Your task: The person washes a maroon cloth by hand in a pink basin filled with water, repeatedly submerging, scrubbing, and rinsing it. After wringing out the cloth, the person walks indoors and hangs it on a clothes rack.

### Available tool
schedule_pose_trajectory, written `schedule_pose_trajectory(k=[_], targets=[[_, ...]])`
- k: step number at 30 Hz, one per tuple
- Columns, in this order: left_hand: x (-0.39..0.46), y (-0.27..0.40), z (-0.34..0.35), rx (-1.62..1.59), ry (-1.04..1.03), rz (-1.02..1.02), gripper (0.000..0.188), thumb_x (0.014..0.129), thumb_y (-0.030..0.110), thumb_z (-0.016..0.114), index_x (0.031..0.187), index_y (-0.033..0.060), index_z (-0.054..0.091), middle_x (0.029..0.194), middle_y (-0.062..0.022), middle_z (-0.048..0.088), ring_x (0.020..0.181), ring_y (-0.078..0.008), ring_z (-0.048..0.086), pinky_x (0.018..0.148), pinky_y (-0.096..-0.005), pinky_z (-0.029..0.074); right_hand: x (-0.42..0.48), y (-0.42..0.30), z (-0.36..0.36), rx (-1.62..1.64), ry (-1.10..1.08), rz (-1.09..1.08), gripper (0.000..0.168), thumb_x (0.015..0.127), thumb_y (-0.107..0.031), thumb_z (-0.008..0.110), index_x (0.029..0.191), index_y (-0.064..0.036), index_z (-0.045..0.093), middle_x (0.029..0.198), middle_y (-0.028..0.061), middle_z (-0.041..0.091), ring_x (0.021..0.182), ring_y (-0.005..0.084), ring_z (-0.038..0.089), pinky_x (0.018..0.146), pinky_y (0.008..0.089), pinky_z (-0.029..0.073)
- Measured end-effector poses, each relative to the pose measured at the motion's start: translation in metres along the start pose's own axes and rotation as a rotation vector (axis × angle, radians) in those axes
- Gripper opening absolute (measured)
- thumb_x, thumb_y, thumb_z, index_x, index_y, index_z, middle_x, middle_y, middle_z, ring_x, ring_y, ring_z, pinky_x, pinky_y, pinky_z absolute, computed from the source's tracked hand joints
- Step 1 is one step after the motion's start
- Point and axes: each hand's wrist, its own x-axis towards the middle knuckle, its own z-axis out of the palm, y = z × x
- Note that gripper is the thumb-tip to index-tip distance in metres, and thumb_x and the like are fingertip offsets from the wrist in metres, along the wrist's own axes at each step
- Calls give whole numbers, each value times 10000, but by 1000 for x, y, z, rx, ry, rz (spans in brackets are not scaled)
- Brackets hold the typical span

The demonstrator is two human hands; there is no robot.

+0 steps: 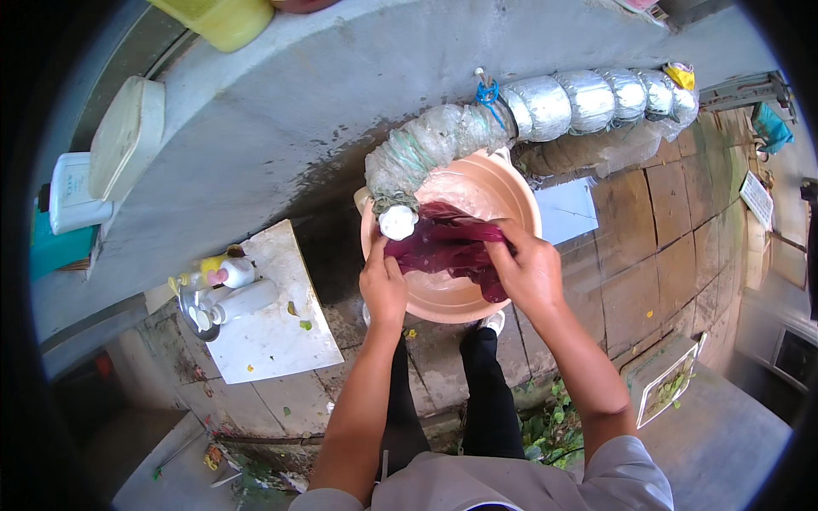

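Observation:
A wet dark red cloth [447, 246] stretches between my two hands over a round peach plastic basin [524, 191]. My left hand [385, 284] grips its left end beside the white tip [397, 222] of a wrapped pipe. With thumb and fingers, my right hand [527, 265] pinches the right end, and a fold hangs below it. Water [454, 191] shows in the basin beneath the cloth. The pipe [441, 137], wrapped in clear plastic and silver foil, reaches over the basin's rear rim, with a blue tie [487, 92] around it.
Bottles [246, 300] lie by a metal tray on a white board [275, 345] at left. Plastic containers [128, 137] stand on the ledge along the grey wall [268, 128]. A pale sheet [567, 211] lies right of the basin on paving slabs [629, 255]. Green plants [556, 421] grow behind my right leg.

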Motion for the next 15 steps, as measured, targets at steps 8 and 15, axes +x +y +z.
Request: schedule_pose_trajectory(k=[8,15], targets=[[-25,61,-17,-467,157,27,197,975,63,440,1101,-25,564,932,-53,633,863,-133,577,820,-253,454,-6,1,-16,567,206,-91,434,836,-47,667,1256,-63,558,1206,135,553,1081,196,568,916,312,455],[-18,21,-14,-656,37,-187,246,1013,197,450,1029,-11,580,928,-32,620,810,-80,545,759,-237,454,12,87,38,275,5,-40,819,663,93,647,1414,-136,413,1369,201,422,1290,330,419,1077,363,359]])
